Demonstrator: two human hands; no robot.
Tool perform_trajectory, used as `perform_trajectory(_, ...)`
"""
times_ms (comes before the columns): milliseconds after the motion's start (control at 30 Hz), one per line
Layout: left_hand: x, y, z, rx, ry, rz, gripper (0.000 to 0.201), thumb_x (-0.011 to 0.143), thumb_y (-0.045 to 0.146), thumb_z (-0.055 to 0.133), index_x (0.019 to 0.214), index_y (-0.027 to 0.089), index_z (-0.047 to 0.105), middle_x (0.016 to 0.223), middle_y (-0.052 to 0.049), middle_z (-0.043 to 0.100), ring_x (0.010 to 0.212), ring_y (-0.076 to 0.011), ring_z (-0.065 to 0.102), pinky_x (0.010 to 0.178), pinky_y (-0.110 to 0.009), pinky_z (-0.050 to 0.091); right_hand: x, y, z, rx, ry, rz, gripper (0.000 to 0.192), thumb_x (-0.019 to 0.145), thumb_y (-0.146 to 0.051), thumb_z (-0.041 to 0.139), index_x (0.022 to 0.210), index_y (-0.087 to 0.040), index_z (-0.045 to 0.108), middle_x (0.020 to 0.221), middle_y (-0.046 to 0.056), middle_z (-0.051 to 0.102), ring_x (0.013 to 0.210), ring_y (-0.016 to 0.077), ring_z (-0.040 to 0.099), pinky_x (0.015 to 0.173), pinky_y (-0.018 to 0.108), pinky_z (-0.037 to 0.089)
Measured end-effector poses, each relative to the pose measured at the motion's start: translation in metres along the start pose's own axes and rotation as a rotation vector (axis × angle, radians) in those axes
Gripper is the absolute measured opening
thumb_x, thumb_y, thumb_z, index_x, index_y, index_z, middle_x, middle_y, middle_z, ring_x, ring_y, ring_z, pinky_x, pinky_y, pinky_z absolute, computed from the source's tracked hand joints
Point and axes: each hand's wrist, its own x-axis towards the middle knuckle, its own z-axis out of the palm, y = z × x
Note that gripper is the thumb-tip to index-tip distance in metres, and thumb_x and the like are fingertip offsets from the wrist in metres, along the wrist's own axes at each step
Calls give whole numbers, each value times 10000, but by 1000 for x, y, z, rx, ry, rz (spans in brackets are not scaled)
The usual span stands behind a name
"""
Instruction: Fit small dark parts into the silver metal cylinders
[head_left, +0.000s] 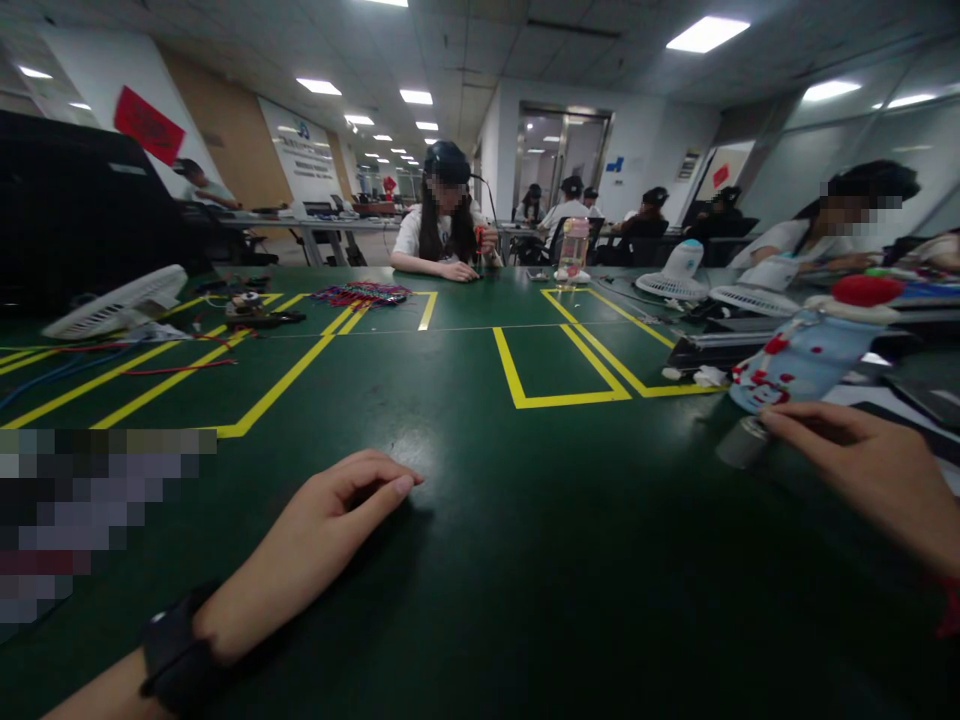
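**Hands on the green table**

The left hand (330, 525) rests loosely curled on the table (525, 560), holding nothing. The right hand (862, 470), cut off at the frame edge, touches a small grey cap (741, 443) beside a lying blue bottle (806, 360); its grip is hard to make out.

Two bare hands rested over the green table (480, 600): the left hand (330, 530) near, the right hand (862, 470) at the right edge. One black wristband (176, 650) circled the left wrist. Three white fans showed: one fan (120, 300) far left, two fans (679, 275) (757, 285) far right. One blue patterned bottle (810, 355) lay at the right, and one pink bottle (574, 250) stood far off. One bundle of coloured wires (360, 294) lay far. Two yellow-taped boxes (559, 365) (600, 330) marked the middle.
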Motion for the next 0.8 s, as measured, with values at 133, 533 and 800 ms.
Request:
perform_trajectory(133,-1,3,1,-9,-1,5,201,910,418,494,913,283,643,961,22,624,907,-184,588,814,-305,428,-3,-1,-2,-18,-47,-9,326,734,-428,565,954,-231,705,1011,49,675,900,207,609,777,325,428)
perform_trajectory(533,5,14,4,49,26,-37,226,889,434,509,940,272,658,956,-3,649,883,-212,603,777,-340,457,-40,-41,16,75,-172,-305,554,811,-504,533,1312,-275,474,1162,92,609,884,196,635,737,346,514)
perform_trajectory(800,14,67,36,13,84,226,183,918,297,502,1002,265,661,970,-8,620,903,-173,574,790,-306,449,-104,-163,69,559,-565,-813,458,817,-293,570,1265,-296,477,1218,7,570,1095,126,541,964,297,446)
